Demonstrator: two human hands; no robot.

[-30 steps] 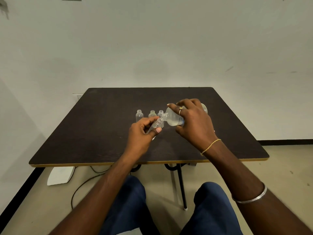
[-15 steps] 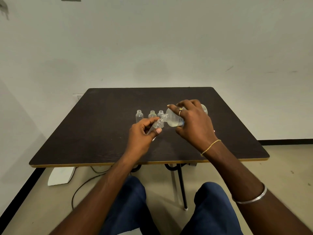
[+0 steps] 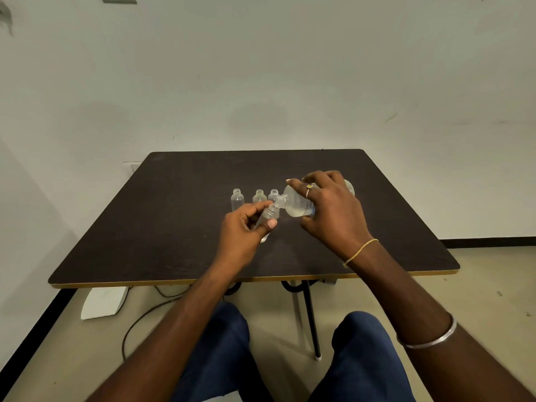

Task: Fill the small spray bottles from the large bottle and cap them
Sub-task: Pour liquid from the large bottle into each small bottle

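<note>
Barely anything moved: right hand (image 3: 330,211) grips the large bottle (image 3: 295,205), neck pointing left at the small bottle (image 3: 272,213) pinched by left hand (image 3: 240,237).

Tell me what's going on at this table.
A seated person's right hand tips a large clear plastic bottle, part full of liquid, its neck at the mouth of a small clear plastic bottle that the left hand pinches at a tilt. Three more small clear bottles stand uncapped in a row on the dark brown table. No caps show.
</note>
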